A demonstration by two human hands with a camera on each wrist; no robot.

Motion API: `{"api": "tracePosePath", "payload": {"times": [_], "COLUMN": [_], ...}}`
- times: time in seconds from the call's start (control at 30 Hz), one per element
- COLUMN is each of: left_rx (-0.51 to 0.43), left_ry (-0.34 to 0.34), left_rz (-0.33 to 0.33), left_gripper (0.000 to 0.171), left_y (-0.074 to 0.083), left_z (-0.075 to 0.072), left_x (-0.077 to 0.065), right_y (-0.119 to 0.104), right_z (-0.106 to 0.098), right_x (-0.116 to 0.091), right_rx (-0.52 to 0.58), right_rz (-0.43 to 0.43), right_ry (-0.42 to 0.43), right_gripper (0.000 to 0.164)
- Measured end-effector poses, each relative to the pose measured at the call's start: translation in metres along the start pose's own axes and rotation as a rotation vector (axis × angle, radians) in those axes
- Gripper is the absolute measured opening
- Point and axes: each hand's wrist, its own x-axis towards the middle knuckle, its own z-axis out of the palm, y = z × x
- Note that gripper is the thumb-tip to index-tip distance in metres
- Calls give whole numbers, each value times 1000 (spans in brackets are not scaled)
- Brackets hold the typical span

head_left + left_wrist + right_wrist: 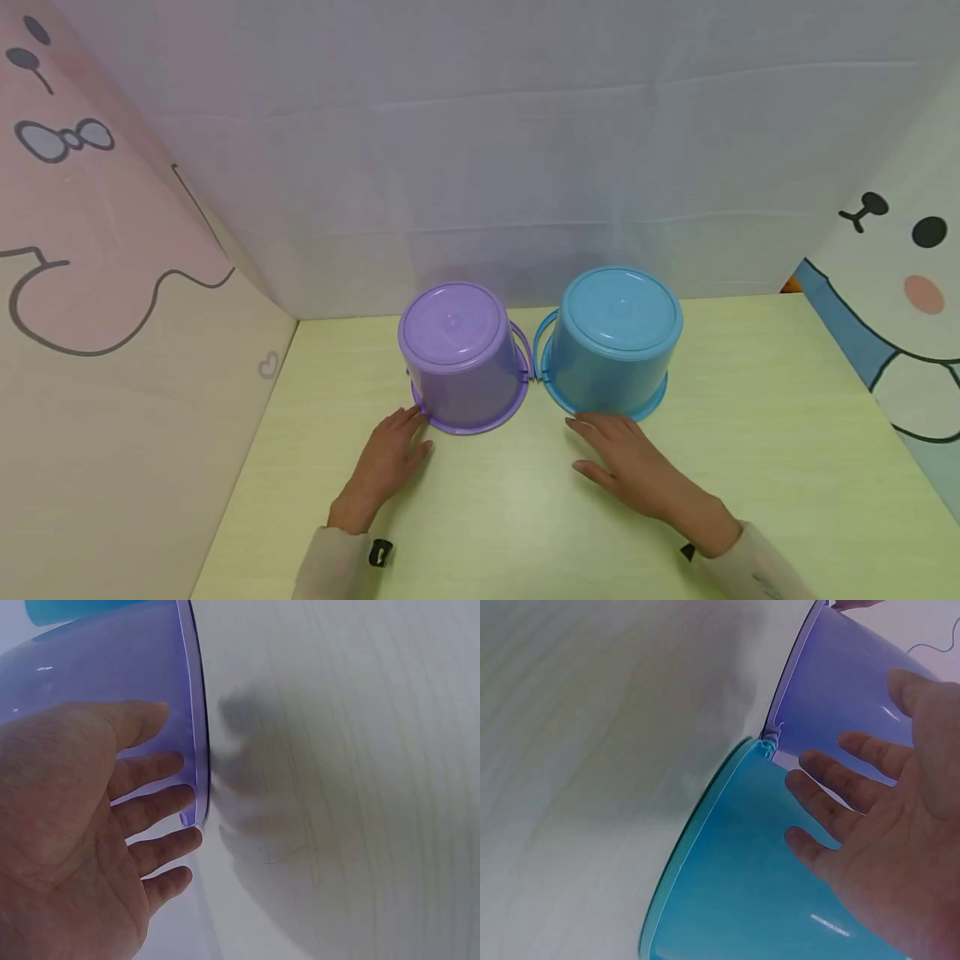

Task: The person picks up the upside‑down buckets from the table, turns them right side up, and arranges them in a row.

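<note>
Two plastic buckets stand upside down side by side on the table, a purple bucket (pixel 465 392) on the left and a blue bucket (pixel 611 375) on the right. Their handles (pixel 522 350) meet between them. My left hand (pixel 386 458), fingers extended, is at the near left of the purple bucket, fingertips right at its rim (pixel 196 735). In front of the blue bucket is my right hand (pixel 633 467), its fingers spread and its fingertips close to the near rim. Both palms face the buckets in the wrist views, and neither hand grips anything.
The pale yellow table (pixel 495 533) backs onto a light cloth wall (pixel 480 167) just behind the buckets. Cartoon-printed panels (pixel 105 433) flank it on the left and right.
</note>
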Motion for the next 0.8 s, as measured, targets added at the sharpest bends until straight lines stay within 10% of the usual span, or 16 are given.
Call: {"api": "tracePosePath", "payload": {"times": [0.8], "left_rx": [63], "left_ry": [76], "left_rz": [94], "left_gripper": [40], "left_y": [-5], "left_z": [11], "left_x": [-1], "right_y": [-15], "right_z": [24], "right_x": [40], "right_rx": [70], "right_rz": [12], "right_ry": [-178], "right_gripper": [53]}}
